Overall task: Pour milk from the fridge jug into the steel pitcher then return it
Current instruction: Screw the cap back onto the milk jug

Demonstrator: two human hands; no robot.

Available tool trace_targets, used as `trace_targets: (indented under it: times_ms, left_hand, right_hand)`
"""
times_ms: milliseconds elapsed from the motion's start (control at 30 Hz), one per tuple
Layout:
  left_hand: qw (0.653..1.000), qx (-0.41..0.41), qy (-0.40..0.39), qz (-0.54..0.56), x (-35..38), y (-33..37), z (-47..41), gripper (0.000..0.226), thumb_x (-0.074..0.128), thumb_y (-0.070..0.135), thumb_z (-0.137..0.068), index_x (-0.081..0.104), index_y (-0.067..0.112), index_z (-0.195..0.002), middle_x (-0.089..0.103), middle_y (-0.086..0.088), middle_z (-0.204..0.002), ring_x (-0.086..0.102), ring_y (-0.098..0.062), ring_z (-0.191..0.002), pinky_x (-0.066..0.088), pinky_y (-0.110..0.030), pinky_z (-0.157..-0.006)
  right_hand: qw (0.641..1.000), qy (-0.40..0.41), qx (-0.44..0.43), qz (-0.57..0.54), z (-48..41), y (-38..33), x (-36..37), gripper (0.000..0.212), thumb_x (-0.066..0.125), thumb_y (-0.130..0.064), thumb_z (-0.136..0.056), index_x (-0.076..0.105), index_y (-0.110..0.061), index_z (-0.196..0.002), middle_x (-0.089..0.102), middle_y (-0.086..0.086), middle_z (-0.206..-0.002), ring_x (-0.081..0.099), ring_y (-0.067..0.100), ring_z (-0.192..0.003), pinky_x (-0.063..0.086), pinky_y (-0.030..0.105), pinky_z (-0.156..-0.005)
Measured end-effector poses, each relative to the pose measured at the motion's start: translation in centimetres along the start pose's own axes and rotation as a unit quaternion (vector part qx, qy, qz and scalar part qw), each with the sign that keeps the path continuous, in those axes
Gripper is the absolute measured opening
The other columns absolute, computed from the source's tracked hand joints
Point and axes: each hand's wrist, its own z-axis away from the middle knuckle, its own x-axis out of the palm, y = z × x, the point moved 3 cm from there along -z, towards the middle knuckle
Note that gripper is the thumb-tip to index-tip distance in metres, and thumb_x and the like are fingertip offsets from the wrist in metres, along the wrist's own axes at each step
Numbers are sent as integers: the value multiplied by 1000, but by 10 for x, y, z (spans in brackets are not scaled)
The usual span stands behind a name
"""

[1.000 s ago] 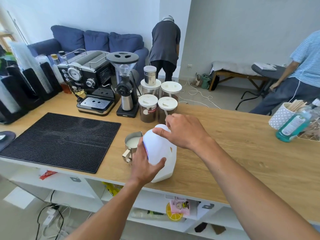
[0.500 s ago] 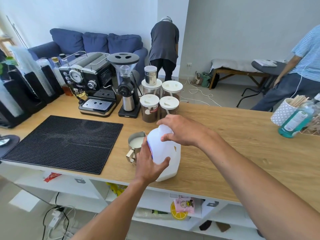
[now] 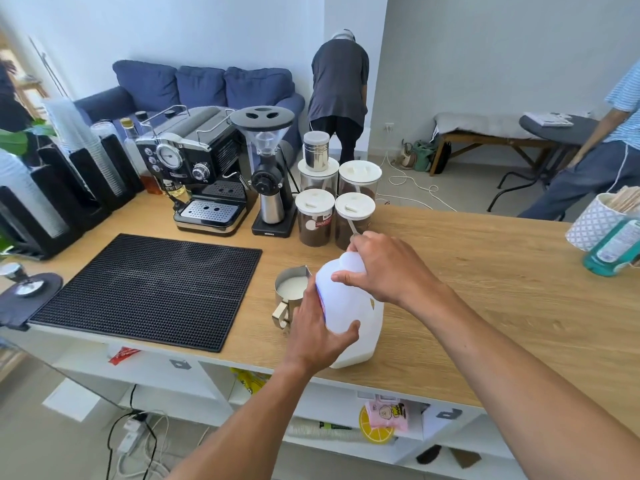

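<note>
Wooden counter (image 3: 485,271), with a room behind it holding one blue sofa (image 3: 204,86) and two people standing apart.

Items on the counter, far left to centre:
- One black rubber mat (image 3: 156,285).
- One espresso machine (image 3: 194,168).
- One grinder (image 3: 266,174).
- Four clear lidded canisters (image 3: 315,220) in a two-by-two block, with one small steel tin (image 3: 316,150) on the back left lid.

Task items:
- One milk jug (image 3: 349,306), white, upright, standing near the counter's front edge.
- One steel pitcher (image 3: 292,291), just beside the jug on its left, milk inside, handle toward the front edge.

Hands, two, both on the jug:
- Left hand (image 3: 318,334): reaches up from below, palm against the jug's left side, thumb wrapped across the near face, holding the body.
- Right hand (image 3: 384,268): comes in from the right over the jug, fingers curled down round the top at the cap.
</note>
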Motion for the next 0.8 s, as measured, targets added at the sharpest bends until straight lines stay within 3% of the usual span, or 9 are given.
trace_targets:
  times_ms: [100,300,500,633,733,800]
  left_hand:
    - [1000,-3,20,6,1,2,0,109,68,64,-68,12,26,-154,40,11,-149,45,-17,-131,45,-49,-100]
    - [999,-12,11,30,3,5,-13,104,69,67,-65,13,38,-147,51,8,-137,52,-19,-121,47,-47,-96]
    - [998,2,-4,66,5,12,-38,94,76,57,-65,28,33,-142,54,12,-128,56,-16,-115,51,-48,-92]
    - [996,18,-6,91,9,8,-43,91,76,55,-66,33,28,-142,51,12,-133,52,-13,-122,49,-44,-97]
    - [995,27,-27,91,16,9,-47,92,76,53,-66,31,30,-142,51,11,-132,51,-14,-122,49,-44,-96]
    - [993,34,-60,96,23,14,-52,92,77,51,-66,30,31,-142,50,12,-131,52,-13,-121,50,-43,-94]
  right_hand:
    - [998,10,22,-65,1,9,6,52,65,-63,-79,60,-24,-113,59,-9,-110,58,19,-101,45,33,-81]
    - [972,64,53,-218,-4,27,21,47,73,-56,-76,65,-28,-113,51,-14,-96,52,10,-83,38,27,-70]
    - [938,94,106,-315,-15,43,29,58,74,-49,-79,60,-25,-130,45,-16,-86,49,1,-74,39,23,-73]
    - [911,131,150,-362,-8,47,46,50,69,-44,-85,59,-27,-131,47,-16,-97,48,-5,-81,39,15,-79]
    - [889,149,208,-380,6,54,69,43,60,-51,-90,62,-23,-122,45,-8,-112,51,-2,-98,45,33,-96]
    - [860,187,249,-403,18,59,81,52,50,-63,-87,58,-31,-127,45,-10,-116,53,-3,-104,51,40,-93]
